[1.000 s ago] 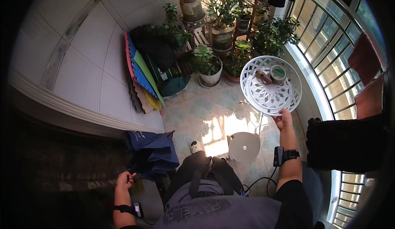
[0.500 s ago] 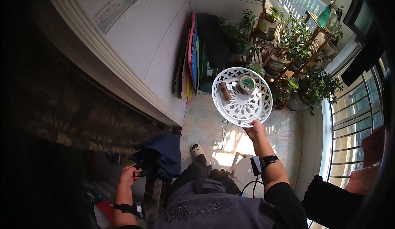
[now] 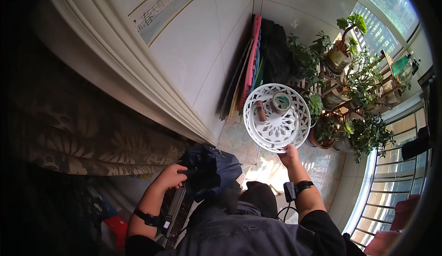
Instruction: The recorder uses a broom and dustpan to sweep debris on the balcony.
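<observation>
Right hand (image 3: 289,155) out in front, and its grip is closed on the white basket (image 3: 279,131): it has the near rim, thumb over the edge, remaining fingers mostly hidden beneath. The basket is up in the air over the tiled floor (image 3: 237,134), round, latticed, petal pattern cut through its bottom. Two passengers aboard! A tape roll (image 3: 280,103), its ring showing green inside, sits toward the far side; just left of it lies a brown cylinder (image 3: 261,111), nearer the left wall of the basket.

Over to the left hand (image 3: 173,177), lower and well apart from the right: fingers curled in, grip clenched on the near edge of a dark blue bag (image 3: 214,168), which bunches out to the right of the fingertips. Exactly which part of the bag is pinched, I cannot tell; it's too dark there.

Round the edges now! Potted plants (image 3: 363,79) crowd the far right corner, a green bottle (image 3: 399,65) among them. Coloured mats (image 3: 251,63) lean against the wall behind the basket, pink the brightest. A patterned curtain (image 3: 92,145) fills the left, and on the right, window bars (image 3: 391,178) catch bright daylight.
</observation>
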`<move>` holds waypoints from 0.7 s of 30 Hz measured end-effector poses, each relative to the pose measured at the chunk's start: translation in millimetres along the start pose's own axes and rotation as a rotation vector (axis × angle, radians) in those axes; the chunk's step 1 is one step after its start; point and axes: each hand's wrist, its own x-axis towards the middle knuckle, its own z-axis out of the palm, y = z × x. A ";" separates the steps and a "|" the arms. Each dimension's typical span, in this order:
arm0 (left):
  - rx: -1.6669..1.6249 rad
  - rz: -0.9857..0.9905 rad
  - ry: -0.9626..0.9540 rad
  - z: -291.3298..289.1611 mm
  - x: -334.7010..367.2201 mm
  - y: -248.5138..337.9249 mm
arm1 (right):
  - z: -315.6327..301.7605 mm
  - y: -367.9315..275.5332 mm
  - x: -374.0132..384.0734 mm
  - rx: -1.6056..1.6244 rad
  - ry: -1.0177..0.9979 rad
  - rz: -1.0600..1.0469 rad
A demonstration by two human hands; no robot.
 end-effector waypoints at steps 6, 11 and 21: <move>0.085 0.177 0.004 31.3 53.0 95.9 | -3.7 -34.9 5.8 -0.160 -0.055 0.022; 0.153 0.317 0.068 57.2 93.2 173.9 | -4.6 -48.7 -4.2 -0.220 -0.171 0.131; 0.282 0.623 0.708 77.0 247.4 243.7 | -17.7 -70.4 -9.0 -0.486 -0.223 0.417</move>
